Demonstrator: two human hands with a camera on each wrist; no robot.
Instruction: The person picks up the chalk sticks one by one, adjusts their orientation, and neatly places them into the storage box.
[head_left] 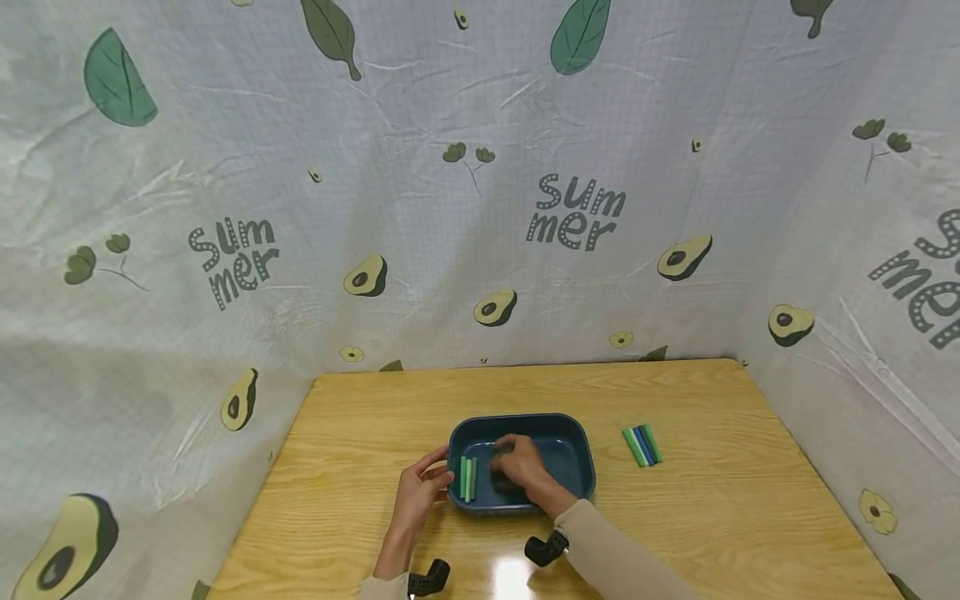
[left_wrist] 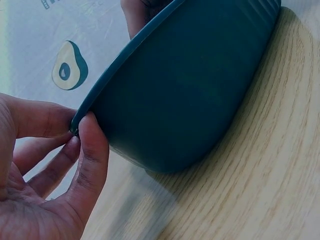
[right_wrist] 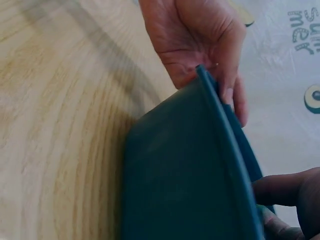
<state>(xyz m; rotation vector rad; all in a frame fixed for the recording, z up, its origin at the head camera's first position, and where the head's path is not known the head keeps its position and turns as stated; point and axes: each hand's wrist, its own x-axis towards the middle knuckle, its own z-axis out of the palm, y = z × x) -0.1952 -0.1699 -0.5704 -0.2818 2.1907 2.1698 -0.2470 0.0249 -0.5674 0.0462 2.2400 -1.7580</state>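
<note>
A dark blue rectangular tray [head_left: 517, 510] with rounded corners stands on the table. My left hand [head_left: 420, 496] pinches its left rim between thumb and fingers, and the left wrist view shows this grip [left_wrist: 55, 165] closely. Inside the tray, side by side near its left wall, lie several slim green sticks [head_left: 468, 479]. My right hand [head_left: 521, 462] reaches over the near rim into the tray, fingers bent down and blurred, just right of these sticks. In the right wrist view a bit of green shows by its fingers [right_wrist: 282, 189]; I cannot tell whether they hold a stick.
On the table [head_left: 360, 433] to the right of the tray lies a small row of green, white and blue sticks [head_left: 642, 446]. A pale printed sheet [head_left: 420, 208] hangs behind the table and along its sides. Black wrist cameras [head_left: 546, 550] sit on both wrists.
</note>
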